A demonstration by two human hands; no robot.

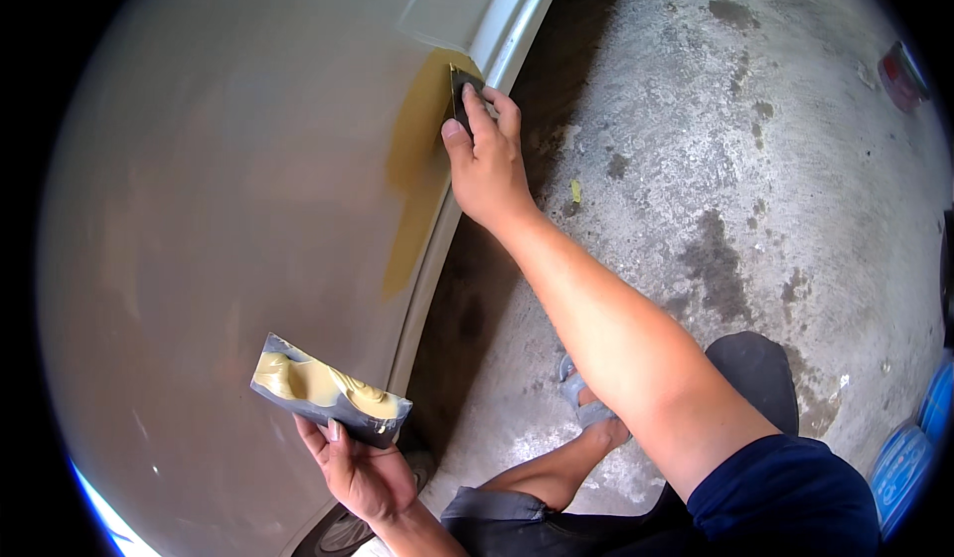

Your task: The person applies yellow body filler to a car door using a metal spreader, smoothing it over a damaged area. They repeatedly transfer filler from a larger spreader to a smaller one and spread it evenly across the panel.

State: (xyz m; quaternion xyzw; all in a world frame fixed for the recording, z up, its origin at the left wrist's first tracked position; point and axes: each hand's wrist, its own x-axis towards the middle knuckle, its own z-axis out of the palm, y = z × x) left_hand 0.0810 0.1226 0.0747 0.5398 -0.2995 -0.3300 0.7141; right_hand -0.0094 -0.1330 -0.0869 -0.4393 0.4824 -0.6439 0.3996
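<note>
You are crouched beside a car body panel (pixel 229 209), pale grey-beige and smooth, which fills the left half of the view. Your right hand (pixel 485 155) reaches forward and presses a small dark spreader (pixel 462 95) against the panel near its curved lower edge; the thumb sits on the near side of the blade and the fingers (pixel 497 110) are folded close together over its back, pinching it. Under and below the blade runs a yellowish streak of body filler (pixel 412 174), widest by the spreader and narrowing as it trails down along the panel edge towards you.

Your left hand (pixel 360 473) is low in the view, palm up, fingers curled beneath a flat dark mixing board (pixel 333 398) held just beside the panel. A ridge of cream-yellow filler paste (pixel 313 383) lies heaped along the top of the board.

Right of the panel is a stained concrete floor (pixel 715 159). Your sandalled foot (pixel 586 408) and bent knee show below your right forearm, and blue containers (pixel 914 438) stand at the far right edge.

The step in hand looks like spreading filler over the panel's edge area, with the blade at the top of the streak. The next move probably calls for an even, firm drag of the blade along the streak, keeping it flat to the curve, with the board close enough to reload.
</note>
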